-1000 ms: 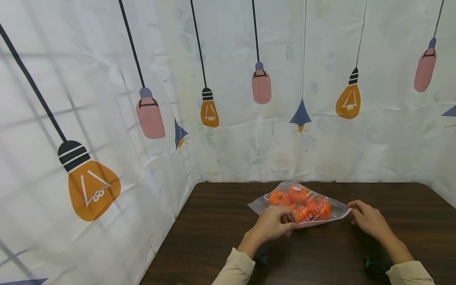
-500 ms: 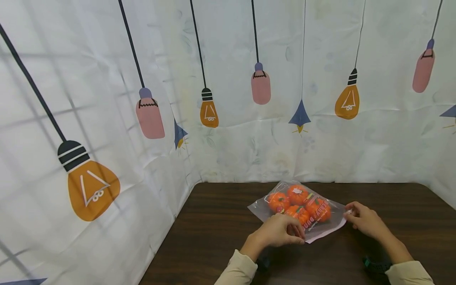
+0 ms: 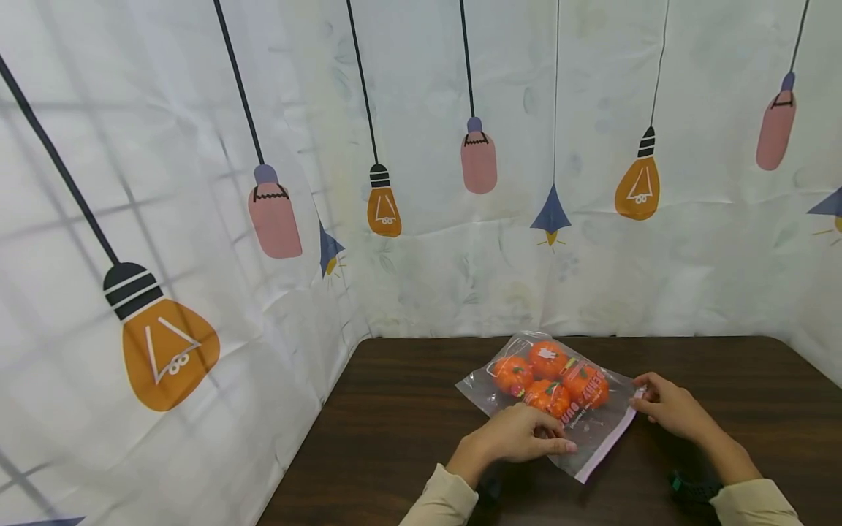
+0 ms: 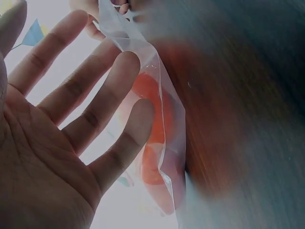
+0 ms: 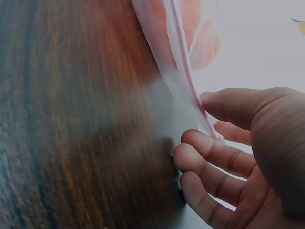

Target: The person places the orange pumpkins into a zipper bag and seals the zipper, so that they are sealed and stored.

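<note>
A clear zip bag (image 3: 601,432) with red lettering lies tilted on the dark table, holding several small orange pumpkins (image 3: 513,375). Its pale pink zip edge (image 3: 609,444) faces the right. My right hand (image 3: 672,409) pinches the far corner of that edge between thumb and index finger; the right wrist view shows the thumb (image 5: 226,106) on the pink strip. Over the near side of the bag is my left hand (image 3: 516,437). In the left wrist view, its fingers (image 4: 102,102) are spread and fairly straight beside the bag's clear film, gripping nothing.
The brown wood-grain table (image 3: 395,424) has rounded far corners. A white curtain (image 3: 427,285) printed with hanging lamps and bulbs stands behind it and along the left side. Light sleeves (image 3: 444,500) cover both forearms.
The zip edge has swung down and towards me, flattening the bag so the pumpkins show more. The left hand has moved slightly right and nearer; the right hand has shifted slightly left, keeping the corner.
</note>
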`<state>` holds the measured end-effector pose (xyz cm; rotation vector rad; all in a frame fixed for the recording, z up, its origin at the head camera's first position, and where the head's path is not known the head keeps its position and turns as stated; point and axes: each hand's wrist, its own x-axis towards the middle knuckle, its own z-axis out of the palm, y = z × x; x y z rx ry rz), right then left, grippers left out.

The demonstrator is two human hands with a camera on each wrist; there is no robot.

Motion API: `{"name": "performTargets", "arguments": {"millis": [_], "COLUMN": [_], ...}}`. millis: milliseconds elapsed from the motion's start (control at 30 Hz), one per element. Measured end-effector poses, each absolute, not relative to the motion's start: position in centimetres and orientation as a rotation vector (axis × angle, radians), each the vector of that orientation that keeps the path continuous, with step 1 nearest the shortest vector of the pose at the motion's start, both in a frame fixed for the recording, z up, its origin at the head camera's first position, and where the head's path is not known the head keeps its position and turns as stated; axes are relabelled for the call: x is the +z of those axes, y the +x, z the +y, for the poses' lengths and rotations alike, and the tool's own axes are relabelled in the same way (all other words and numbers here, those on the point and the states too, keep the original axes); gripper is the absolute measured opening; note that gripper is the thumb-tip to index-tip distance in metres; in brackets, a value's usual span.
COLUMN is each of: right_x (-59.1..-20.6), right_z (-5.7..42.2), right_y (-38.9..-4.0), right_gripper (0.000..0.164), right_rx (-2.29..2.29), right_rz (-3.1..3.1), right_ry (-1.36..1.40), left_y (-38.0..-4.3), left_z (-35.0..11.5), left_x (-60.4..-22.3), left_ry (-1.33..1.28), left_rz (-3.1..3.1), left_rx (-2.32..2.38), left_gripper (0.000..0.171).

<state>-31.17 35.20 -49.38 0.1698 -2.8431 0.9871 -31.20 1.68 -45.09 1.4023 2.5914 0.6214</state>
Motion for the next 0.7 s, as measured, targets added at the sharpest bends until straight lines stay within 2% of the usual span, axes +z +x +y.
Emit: {"name": "performTargets", "arguments": {"millis": [367,700], "right_x": [-48.3,-46.8], "right_z": [35.4,35.4], "right_y": [-31.1,-30.9], "right_gripper": [0.045,0.044], "right_rx": [0.992,0.985], "right_rz": [-2.884,-2.909], "right_ry": [0.224,0.245], "left_y": [-31.2,-32.1], "left_z": [1.3,-0.7], "left_x": [-44.9,-43.6], "left_ry": [1.424,1.283], "left_rz": [2.625,2.588], "left_rx": [0.604,0.793], "left_gripper": [0.013,0.019]}}
